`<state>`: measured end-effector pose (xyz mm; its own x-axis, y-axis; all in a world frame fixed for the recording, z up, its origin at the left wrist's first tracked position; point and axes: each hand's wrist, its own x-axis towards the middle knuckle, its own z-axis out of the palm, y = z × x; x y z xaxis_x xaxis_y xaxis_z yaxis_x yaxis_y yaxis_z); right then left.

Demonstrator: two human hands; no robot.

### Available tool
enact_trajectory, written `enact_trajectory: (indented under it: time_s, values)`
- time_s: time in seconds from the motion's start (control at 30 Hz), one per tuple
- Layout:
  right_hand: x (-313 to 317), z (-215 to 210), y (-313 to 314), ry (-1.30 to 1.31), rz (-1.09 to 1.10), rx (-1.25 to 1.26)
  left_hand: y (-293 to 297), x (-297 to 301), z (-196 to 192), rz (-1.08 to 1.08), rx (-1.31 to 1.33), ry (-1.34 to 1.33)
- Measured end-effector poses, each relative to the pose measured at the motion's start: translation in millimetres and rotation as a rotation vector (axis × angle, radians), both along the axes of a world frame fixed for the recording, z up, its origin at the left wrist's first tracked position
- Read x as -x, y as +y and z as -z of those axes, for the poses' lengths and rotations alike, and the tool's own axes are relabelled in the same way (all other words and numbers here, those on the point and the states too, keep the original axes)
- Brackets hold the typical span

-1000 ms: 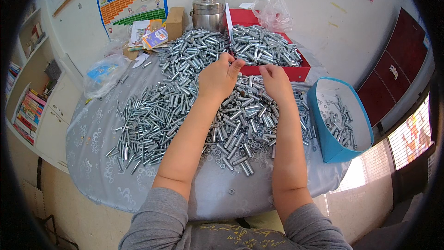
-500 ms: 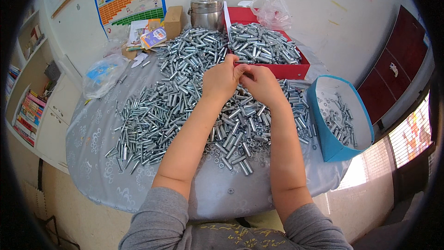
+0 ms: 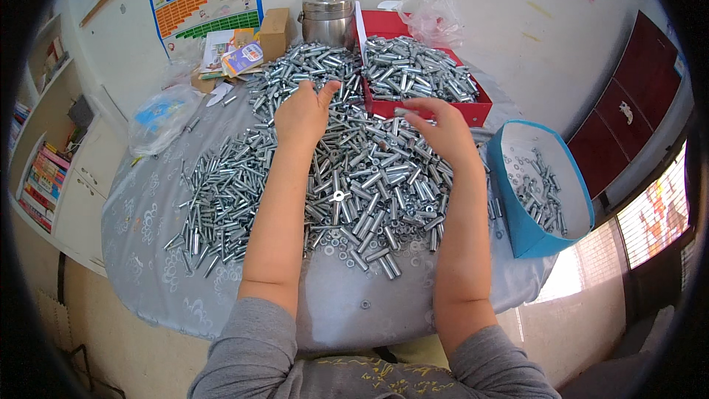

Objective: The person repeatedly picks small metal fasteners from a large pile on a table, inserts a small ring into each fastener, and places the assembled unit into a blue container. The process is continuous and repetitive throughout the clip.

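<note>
Bolt heap (image 3: 354, 170): lying across the worktop (image 3: 148, 251) centre toward its far edge. Left hand (image 3: 301, 112) resting loosely curled on the heap, grasping nothing visible. Right hand (image 3: 442, 131) hovering over it, fingers spread, pinch unclear. Red tray (image 3: 473, 112) sitting heaped full at the far edge; bolts likely spilling if nudged.

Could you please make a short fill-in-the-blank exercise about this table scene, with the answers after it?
1. The metal sleeves are heaped on a ___ tablecloth.
2. The tray behind the right hand is ___ in colour.
3. The blue container stands on the person's ___ side.
4. The left hand rests on the ___.

Answers: grey; red; right; sleeves
</note>
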<state>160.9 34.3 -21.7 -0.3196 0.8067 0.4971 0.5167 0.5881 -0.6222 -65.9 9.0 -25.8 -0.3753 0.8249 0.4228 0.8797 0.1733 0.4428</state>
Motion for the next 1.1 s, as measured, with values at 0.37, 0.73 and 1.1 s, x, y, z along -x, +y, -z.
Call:
enact_trajectory:
  time_s: [0.37, 0.73, 1.1]
  values:
    - [-176.6, -25.2, 19.0, -0.58, 0.479, 0.329, -16.4, -31.0, -20.3, 0.167, 0.0, -0.115]
    - [-273.6, 45.3, 14.8, -0.462, 0.56, 0.804, -20.6, -47.4, -18.8, 0.327, -0.108, -0.221]
    - [-271.9, 55.3, 32.4, -0.687, 0.547, 0.652, -26.7, -53.3, -22.2, 0.411, -0.171, -0.302]
